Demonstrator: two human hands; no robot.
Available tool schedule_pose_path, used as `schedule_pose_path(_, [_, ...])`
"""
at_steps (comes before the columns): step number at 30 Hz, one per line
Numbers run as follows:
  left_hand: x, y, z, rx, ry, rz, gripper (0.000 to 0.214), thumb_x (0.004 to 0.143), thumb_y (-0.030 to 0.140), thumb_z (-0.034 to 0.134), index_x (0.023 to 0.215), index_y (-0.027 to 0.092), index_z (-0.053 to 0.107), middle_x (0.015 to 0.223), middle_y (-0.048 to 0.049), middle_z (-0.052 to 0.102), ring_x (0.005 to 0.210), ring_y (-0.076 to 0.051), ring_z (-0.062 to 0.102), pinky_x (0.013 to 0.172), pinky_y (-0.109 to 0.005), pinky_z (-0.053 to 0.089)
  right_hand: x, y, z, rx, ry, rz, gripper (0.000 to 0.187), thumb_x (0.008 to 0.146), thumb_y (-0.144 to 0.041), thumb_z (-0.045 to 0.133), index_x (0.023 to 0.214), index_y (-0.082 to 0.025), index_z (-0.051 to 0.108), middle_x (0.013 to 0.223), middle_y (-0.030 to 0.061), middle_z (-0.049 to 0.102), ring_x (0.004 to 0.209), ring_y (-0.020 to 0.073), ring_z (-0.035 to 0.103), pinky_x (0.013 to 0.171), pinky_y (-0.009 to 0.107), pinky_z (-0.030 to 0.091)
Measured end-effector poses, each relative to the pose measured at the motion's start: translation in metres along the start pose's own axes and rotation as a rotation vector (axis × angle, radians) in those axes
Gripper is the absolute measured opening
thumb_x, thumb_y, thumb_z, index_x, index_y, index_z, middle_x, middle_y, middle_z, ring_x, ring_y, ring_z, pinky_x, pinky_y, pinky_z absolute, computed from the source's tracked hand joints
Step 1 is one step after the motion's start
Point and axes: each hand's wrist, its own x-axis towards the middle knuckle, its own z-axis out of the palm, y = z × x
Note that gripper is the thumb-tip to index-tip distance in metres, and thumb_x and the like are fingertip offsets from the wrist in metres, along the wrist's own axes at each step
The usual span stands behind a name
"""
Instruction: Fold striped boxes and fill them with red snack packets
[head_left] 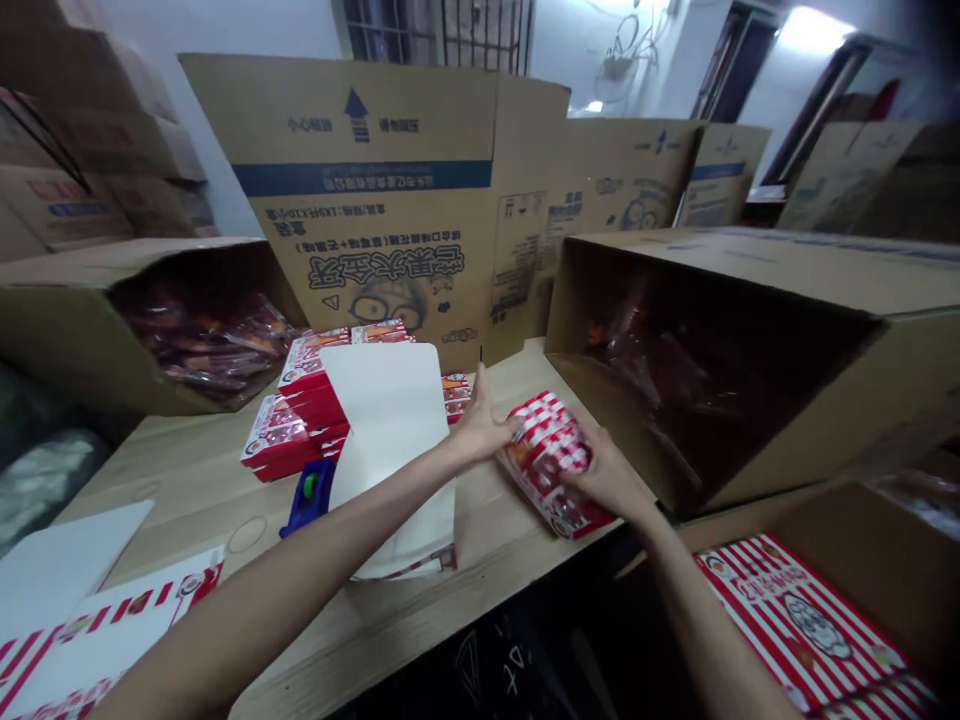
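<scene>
Both my hands are on a red-and-white striped snack box [550, 452] lying tilted on the wooden table [196, 478]. My left hand [480, 425] presses its left end, fingers wrapped on it. My right hand [609, 478] grips its right side. Just left of the box lies a flat white unfolded carton [392, 440]. Behind that, stacks of folded red-and-white boxes [300, 415] sit on the table.
Two brown cardboard cartons lie on their sides with red packets inside, one at left [67, 320], one at right [787, 330]. A big printed carton [375, 200] stands behind. A blue tape dispenser [309, 493] lies by the white carton. Striped boxes [802, 620] fill a carton at lower right.
</scene>
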Motion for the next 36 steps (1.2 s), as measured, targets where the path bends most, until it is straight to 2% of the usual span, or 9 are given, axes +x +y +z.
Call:
schedule_pose_path(4, [0.016, -0.012, -0.005, 0.486, -0.503, 0.197, 0.146, 0.057, 0.047, 0.094, 0.168, 0.02, 0.003, 0.175, -0.0171, -0.005, 0.157, -0.042, -0.022, 0.128, -0.062, -0.002, -0.009, 0.008, 0.039, -0.38, -0.22, -0.207, 0.099, 0.078, -0.042, 0.076, 0.164, -0.02, 0.033, 0.126, 0.0173, 0.064, 0.122, 0.0366, 0.061, 0.115, 0.057, 0.038])
schedule_pose_path(8, [0.027, -0.029, 0.019, 0.79, -0.835, 0.126, 0.154, 0.05, 0.055, 0.093, 0.166, 0.013, 0.002, 0.174, -0.0226, -0.005, 0.156, -0.043, -0.021, 0.127, -0.063, -0.001, -0.017, 0.012, 0.039, -0.423, -0.22, -0.262, 0.097, 0.079, -0.053, 0.077, 0.162, -0.022, 0.038, 0.137, 0.0189, 0.061, 0.135, 0.0386, 0.055, 0.125, 0.066, 0.01])
schedule_pose_path(11, [0.029, -0.045, 0.039, 0.873, -0.825, 0.179, 0.143, 0.053, 0.049, 0.091, 0.164, 0.011, 0.011, 0.173, -0.0248, 0.013, 0.159, -0.042, -0.013, 0.128, -0.06, 0.002, -0.035, 0.032, 0.029, -0.351, -0.062, -0.135, 0.105, 0.075, -0.058, 0.081, 0.163, -0.026, 0.035, 0.159, 0.0198, 0.046, 0.154, 0.0449, 0.029, 0.123, 0.071, -0.001])
schedule_pose_path(14, [0.029, -0.055, 0.048, 0.899, -0.818, 0.221, 0.146, 0.053, 0.044, 0.091, 0.165, 0.012, 0.003, 0.172, -0.0263, 0.011, 0.159, -0.043, -0.013, 0.127, -0.062, 0.0, -0.06, 0.053, 0.035, -0.003, 0.108, 0.13, 0.129, 0.07, -0.067, 0.082, 0.169, -0.027, 0.01, 0.174, 0.0169, 0.017, 0.161, 0.0406, 0.007, 0.125, 0.068, 0.003])
schedule_pose_path(19, [0.03, -0.061, 0.06, 0.849, -0.838, 0.343, 0.154, 0.057, 0.051, 0.089, 0.163, 0.016, -0.017, 0.172, -0.0276, 0.003, 0.159, -0.046, -0.008, 0.124, -0.067, -0.002, -0.073, 0.055, 0.069, 0.779, 0.249, 0.427, 0.104, 0.092, -0.079, 0.047, 0.167, -0.033, -0.009, 0.177, 0.0032, -0.002, 0.163, 0.0228, 0.008, 0.129, 0.049, 0.017])
schedule_pose_path(24, [0.026, -0.053, 0.067, 0.743, -0.7, 0.424, 0.119, 0.071, 0.055, 0.082, 0.162, 0.015, 0.018, 0.151, -0.0257, 0.044, 0.142, -0.044, 0.041, 0.12, -0.059, 0.027, -0.058, 0.042, 0.07, 1.13, 0.322, 0.528, 0.093, 0.092, -0.086, 0.034, 0.167, -0.038, 0.011, 0.176, -0.0016, 0.009, 0.16, 0.0253, 0.022, 0.123, 0.051, 0.035])
schedule_pose_path(28, [0.024, -0.038, 0.048, 0.553, -0.492, 0.379, 0.114, 0.064, 0.054, 0.089, 0.156, 0.014, 0.034, 0.146, -0.0242, 0.05, 0.136, -0.044, 0.047, 0.116, -0.058, 0.036, -0.054, 0.026, 0.035, 1.234, 0.401, 0.421, 0.087, 0.094, -0.082, 0.033, 0.167, -0.037, 0.017, 0.174, 0.0024, 0.024, 0.159, 0.0204, 0.027, 0.127, 0.05, 0.025])
schedule_pose_path(32, [0.022, -0.008, 0.008, -0.053, -0.318, 0.056, 0.106, 0.059, 0.044, 0.096, 0.148, 0.02, 0.043, 0.144, -0.0195, 0.058, 0.128, -0.038, 0.06, 0.108, -0.055, 0.049, -0.056, 0.002, -0.003, 1.136, 0.622, 0.24, 0.073, 0.102, -0.064, 0.039, 0.166, -0.034, 0.021, 0.173, 0.0007, 0.028, 0.16, 0.0114, 0.021, 0.131, 0.04, 0.005])
schedule_pose_path(36, [0.009, 0.023, -0.034, -0.555, -0.244, -0.19, 0.077, 0.059, 0.036, 0.099, 0.123, 0.017, 0.061, 0.116, -0.0151, 0.076, 0.095, -0.027, 0.076, 0.092, -0.045, 0.059, -0.068, -0.017, -0.003, 1.051, 0.521, 0.201, 0.067, 0.102, -0.057, 0.049, 0.162, -0.033, 0.034, 0.169, 0.0001, 0.038, 0.16, 0.0161, 0.023, 0.131, 0.043, 0.007])
